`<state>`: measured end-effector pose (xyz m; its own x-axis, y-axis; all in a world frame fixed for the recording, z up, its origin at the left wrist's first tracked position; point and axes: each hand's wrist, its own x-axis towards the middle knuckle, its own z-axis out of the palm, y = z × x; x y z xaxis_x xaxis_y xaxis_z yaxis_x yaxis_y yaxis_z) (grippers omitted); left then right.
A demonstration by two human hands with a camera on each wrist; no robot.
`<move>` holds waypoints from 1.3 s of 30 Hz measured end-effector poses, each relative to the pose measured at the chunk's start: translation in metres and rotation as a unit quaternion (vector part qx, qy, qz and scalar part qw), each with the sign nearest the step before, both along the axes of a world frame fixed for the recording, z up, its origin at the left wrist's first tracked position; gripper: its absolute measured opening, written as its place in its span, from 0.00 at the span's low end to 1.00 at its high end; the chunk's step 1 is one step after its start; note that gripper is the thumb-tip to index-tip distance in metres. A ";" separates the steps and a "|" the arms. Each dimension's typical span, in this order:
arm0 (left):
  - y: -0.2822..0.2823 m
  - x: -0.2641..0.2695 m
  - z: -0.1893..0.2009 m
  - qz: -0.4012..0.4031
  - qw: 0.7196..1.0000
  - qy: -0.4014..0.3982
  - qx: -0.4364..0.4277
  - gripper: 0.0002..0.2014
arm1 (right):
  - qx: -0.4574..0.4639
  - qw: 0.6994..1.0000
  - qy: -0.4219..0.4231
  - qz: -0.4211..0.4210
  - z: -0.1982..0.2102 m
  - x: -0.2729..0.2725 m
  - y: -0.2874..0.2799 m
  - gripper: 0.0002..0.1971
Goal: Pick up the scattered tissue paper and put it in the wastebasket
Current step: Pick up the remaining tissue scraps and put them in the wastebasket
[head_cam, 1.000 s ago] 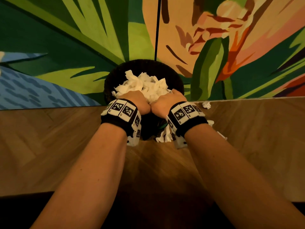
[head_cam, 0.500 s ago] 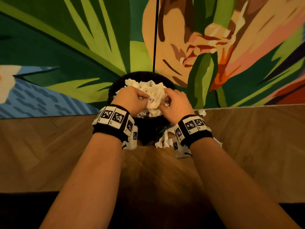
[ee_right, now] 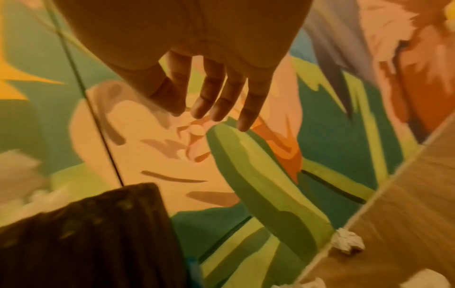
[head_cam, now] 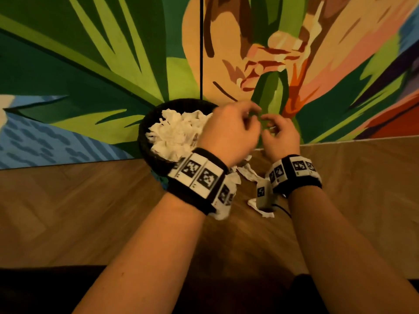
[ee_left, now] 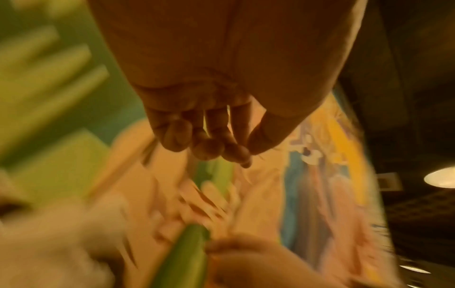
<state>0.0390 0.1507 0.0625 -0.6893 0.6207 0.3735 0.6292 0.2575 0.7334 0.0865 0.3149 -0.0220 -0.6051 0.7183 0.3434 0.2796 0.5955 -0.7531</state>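
Painted leaves fill the wall (head_cam: 90, 64) behind an overfull wastebasket (head_cam: 145, 141). Left hand (head_cam: 229, 134) and right hand (head_cam: 280, 137) hover empty, fingers loosely apart. Tissue scraps (head_cam: 247, 172) at five o'clock of it could stay missed, and more stuffing may spill the heaped pile.

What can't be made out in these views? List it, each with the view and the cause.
- Head view: the tissue pile hides the inside of the wastebasket.
- Head view: the wrist bands cover part of the floor scraps.
- Left wrist view: motion blur; whether the left hand pinches anything is unclear.
- Right wrist view: the bottom edge cuts off one floor tissue.
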 end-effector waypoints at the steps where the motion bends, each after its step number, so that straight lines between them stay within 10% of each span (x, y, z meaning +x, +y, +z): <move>1: 0.011 0.010 -0.006 -0.027 1.000 -0.011 -0.008 0.09 | -0.012 1.000 -0.006 -0.017 -0.005 0.005 0.010 0.16; 11: 0.051 0.012 -0.177 -0.092 0.923 -0.096 -0.360 0.16 | -0.158 0.951 -0.248 -0.090 -0.131 0.061 0.039 0.12; 17: 0.044 0.008 -0.258 -0.132 0.867 -0.145 -0.458 0.37 | -0.169 0.888 -0.423 0.071 -0.186 0.084 0.014 0.31; 23: 0.041 0.017 -0.291 -0.125 0.838 -0.106 -0.520 0.38 | -0.152 0.811 -0.543 0.154 -0.217 0.095 -0.002 0.31; 29: 0.036 0.023 -0.298 -0.089 0.836 -0.125 -0.528 0.26 | -0.202 0.843 -0.492 0.078 -0.233 0.112 -0.001 0.12; 33: 0.031 0.024 -0.298 -0.113 0.850 -0.120 -0.500 0.13 | -0.305 0.867 -0.392 -0.024 -0.232 0.114 -0.003 0.16; 39: 0.027 0.032 -0.300 -0.050 0.928 -0.044 -0.367 0.21 | -0.250 0.897 -0.331 -0.151 -0.222 0.102 0.044 0.28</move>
<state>0.0711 0.1780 -0.2373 -0.6220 0.7486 -0.2297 0.6233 0.6509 0.4333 0.1887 0.3589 -0.2441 -0.3099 0.8482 -0.4296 0.8559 0.0521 -0.5146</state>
